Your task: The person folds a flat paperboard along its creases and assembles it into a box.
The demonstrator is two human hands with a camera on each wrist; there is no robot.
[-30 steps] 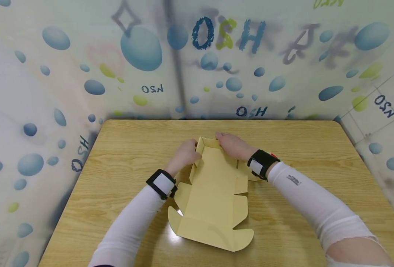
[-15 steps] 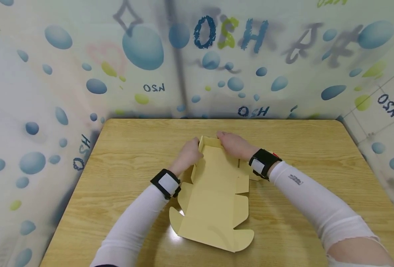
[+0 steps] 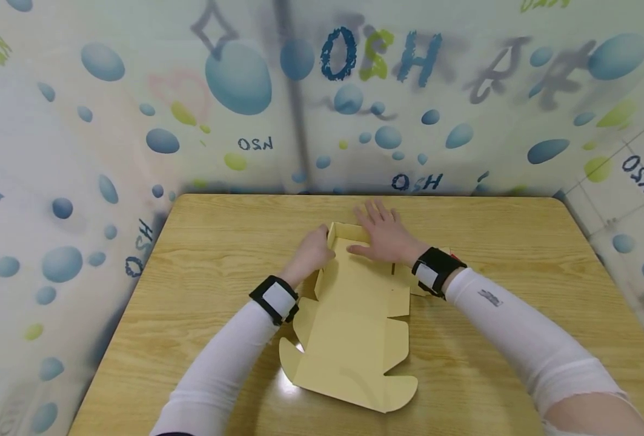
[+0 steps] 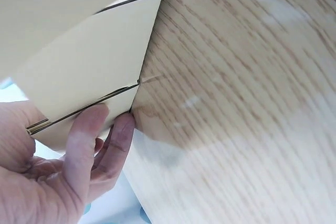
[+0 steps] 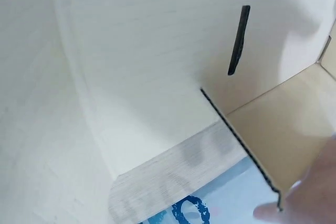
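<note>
Hands and a part-folded carton on a desk, read from left to right. The left hand (image 3: 309, 253) has a narrow grip, pinching the raised left wall (image 3: 319, 286) of the carton (image 3: 349, 321) near its far corner. The carton, of plain yellowish board, lies about mid-desk (image 3: 207, 260) on the wood-grain surface; its far wall (image 3: 349, 230) also stands up, while rounded flaps (image 3: 400, 392) spread outward at the near end (the floor panel runs out nearly flat between them). Over the far part of the interior extends the thumb of the right hand (image 3: 388, 237); this grip is wide, its fingers fanned across the far wall near the right corner. A black band (image 3: 437, 270) circles the right wrist, beside a red patch too small to identify.

The left wrist view adds the dark, layered board edges and the curled fingers, largely hidden from the head camera. The right wrist view enlarges a dark slot (image 5: 239, 40), merely a short mark from above; there the hand is blurred.
</note>
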